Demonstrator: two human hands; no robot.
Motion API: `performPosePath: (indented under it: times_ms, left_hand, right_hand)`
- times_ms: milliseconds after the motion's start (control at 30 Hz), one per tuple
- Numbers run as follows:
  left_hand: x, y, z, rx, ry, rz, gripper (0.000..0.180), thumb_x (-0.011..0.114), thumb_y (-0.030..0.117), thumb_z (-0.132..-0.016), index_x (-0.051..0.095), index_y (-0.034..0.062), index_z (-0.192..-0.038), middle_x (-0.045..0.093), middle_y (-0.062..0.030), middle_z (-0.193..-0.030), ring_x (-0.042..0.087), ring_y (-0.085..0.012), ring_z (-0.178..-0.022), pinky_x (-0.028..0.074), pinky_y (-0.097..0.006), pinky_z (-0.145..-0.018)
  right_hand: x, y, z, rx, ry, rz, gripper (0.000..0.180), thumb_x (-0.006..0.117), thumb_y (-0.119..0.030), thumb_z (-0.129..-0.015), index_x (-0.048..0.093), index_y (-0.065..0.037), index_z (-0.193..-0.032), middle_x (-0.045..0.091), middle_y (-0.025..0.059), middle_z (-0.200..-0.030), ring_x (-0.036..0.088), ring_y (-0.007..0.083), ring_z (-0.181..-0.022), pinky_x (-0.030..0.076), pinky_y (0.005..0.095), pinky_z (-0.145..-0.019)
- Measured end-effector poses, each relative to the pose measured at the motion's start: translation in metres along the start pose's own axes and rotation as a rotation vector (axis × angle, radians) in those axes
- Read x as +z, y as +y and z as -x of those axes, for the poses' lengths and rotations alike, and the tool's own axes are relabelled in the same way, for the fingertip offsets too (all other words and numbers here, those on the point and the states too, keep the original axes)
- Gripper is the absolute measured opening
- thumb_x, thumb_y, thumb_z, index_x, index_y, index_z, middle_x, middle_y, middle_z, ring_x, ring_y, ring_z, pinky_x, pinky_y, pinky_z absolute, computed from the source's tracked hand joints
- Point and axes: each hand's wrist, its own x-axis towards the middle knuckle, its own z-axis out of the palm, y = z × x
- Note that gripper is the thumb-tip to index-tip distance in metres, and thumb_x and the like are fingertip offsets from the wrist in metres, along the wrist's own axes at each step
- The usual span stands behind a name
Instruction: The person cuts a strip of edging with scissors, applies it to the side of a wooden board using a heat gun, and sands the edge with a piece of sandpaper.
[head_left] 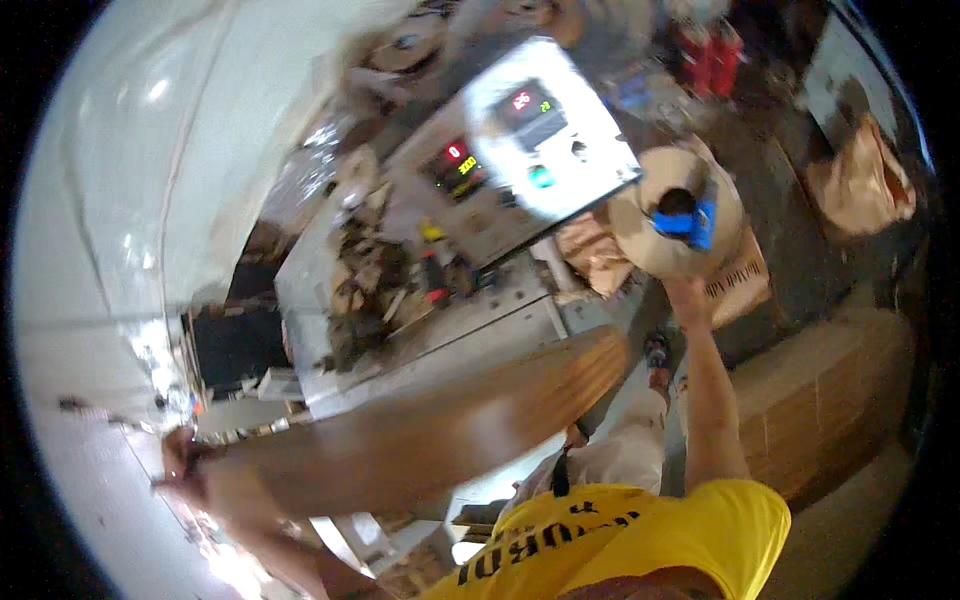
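My left hand [185, 465], slightly blurred, is at the left end of a long brown wood-look board [430, 425], with its fingers curled at that end. The board slants up to the right across the front of my body. My right hand [687, 290] grips the near edge of a wide beige roll [640, 215]. A dark round hole shows in the roll's middle, with a blue piece [685, 225] across it. Part of my right hand is hidden by the roll.
A tilted control box [520, 140] with lit displays and a green button stands ahead, above a metal bench [440, 345] cluttered with scraps. Brown paper bags [865, 185] lie at the far right. Another brown wood-look piece [820, 400] is by my right arm.
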Motion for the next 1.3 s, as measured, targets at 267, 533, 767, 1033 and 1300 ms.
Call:
performPosePath:
  times_ms: [267,533,767,1033,1300]
  left_hand:
    - [0.063,0.072,0.038,0.948,-0.325,-0.156,0.061,0.095,0.045,-0.078,0.075,0.0098,-0.124,0.078,-0.0085,-0.104,0.075,-0.0253,-0.081,0.059,-0.034,-0.071]
    - [0.063,0.052,0.056,0.977,-0.209,-0.169,0.052,0.086,0.052,-0.085,0.074,0.0174,-0.123,0.077,-0.0057,-0.096,0.076,-0.0290,-0.084,0.060,-0.039,-0.073]
    - [0.054,0.054,0.069,1.038,-0.187,-0.162,0.053,0.080,0.055,-0.090,0.073,0.0207,-0.129,0.070,-0.0050,-0.087,0.072,-0.0259,-0.079,0.058,-0.038,-0.071]
    - [0.053,0.050,0.068,1.035,-0.231,-0.168,0.052,0.079,0.050,-0.091,0.072,0.0241,-0.136,0.067,-0.0021,-0.088,0.069,-0.0237,-0.079,0.055,-0.037,-0.070]
    - [0.050,0.048,0.070,1.076,-0.222,-0.233,0.056,0.076,0.050,-0.093,0.069,0.0385,-0.147,0.064,0.0000,-0.092,0.066,-0.0203,-0.078,0.053,-0.035,-0.070]
  right_hand:
    - [-0.264,-0.196,0.277,-0.395,0.325,-0.761,0.049,0.058,-0.038,-0.113,0.063,-0.016,-0.156,0.075,0.0016,-0.120,0.040,0.0050,-0.066,0.037,0.0276,-0.057]
    - [-0.283,-0.382,0.568,-1.373,0.340,-0.083,0.051,0.059,-0.005,-0.098,0.064,0.003,-0.148,0.063,0.0217,-0.155,0.054,0.0331,-0.150,0.037,0.0413,-0.125]
    - [-0.250,-0.419,0.598,-1.423,0.454,0.238,0.044,0.065,-0.013,-0.094,0.073,-0.008,-0.137,0.071,0.0135,-0.143,0.076,0.0377,-0.113,0.062,0.0457,-0.094]
    - [-0.220,-0.424,0.625,-1.441,0.477,0.285,0.046,0.068,-0.011,-0.094,0.071,-0.008,-0.139,0.071,0.0112,-0.143,0.079,0.0351,-0.094,0.065,0.0416,-0.076]
    - [-0.223,-0.425,0.624,-1.482,0.422,0.301,0.048,0.069,-0.008,-0.092,0.071,-0.007,-0.140,0.071,0.0139,-0.144,0.080,0.0337,-0.092,0.064,0.0393,-0.073]
